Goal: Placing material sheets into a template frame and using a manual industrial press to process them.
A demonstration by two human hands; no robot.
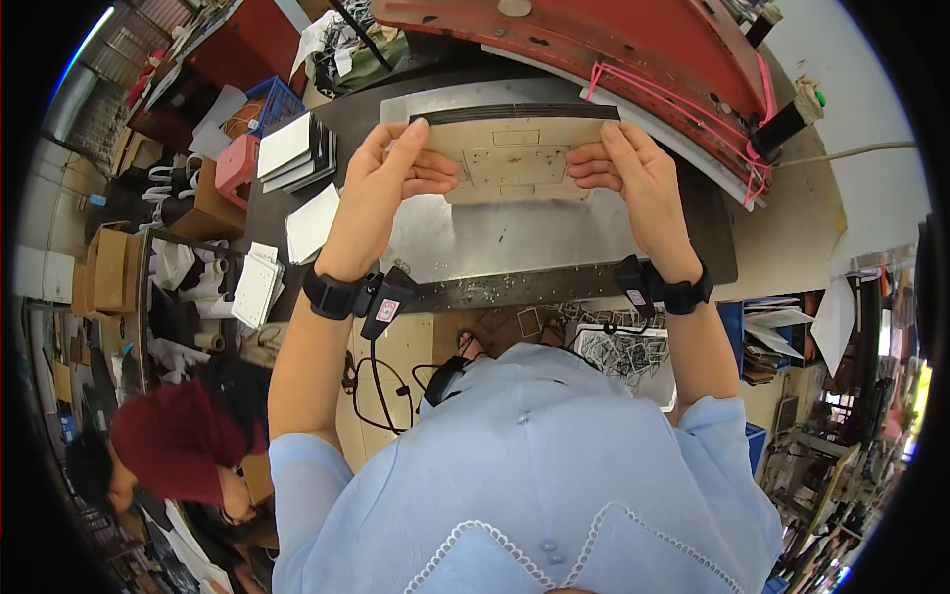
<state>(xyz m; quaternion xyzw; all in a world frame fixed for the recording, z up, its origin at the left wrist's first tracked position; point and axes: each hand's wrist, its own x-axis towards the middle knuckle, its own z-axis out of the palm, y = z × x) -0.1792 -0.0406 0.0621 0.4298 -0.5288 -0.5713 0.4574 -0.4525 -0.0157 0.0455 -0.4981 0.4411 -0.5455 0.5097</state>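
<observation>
My left hand [389, 173] grips the left end of a beige board [515, 153] with a dark, layered top edge, and my right hand [626, 176] grips its right end. The board is raised on edge over a metal plate [495, 243] on the dark table, its face toward me, marked with rectangular lines and small dots. Both wrists wear black straps with small devices.
A red machine [564, 35] with pink cords spans the back. White stacked sheets [292, 148] and more white pieces [255, 282] lie at the table's left. A co-worker in a maroon top [173, 431] bends at lower left. A tray of metal frames [623, 361] sits below right.
</observation>
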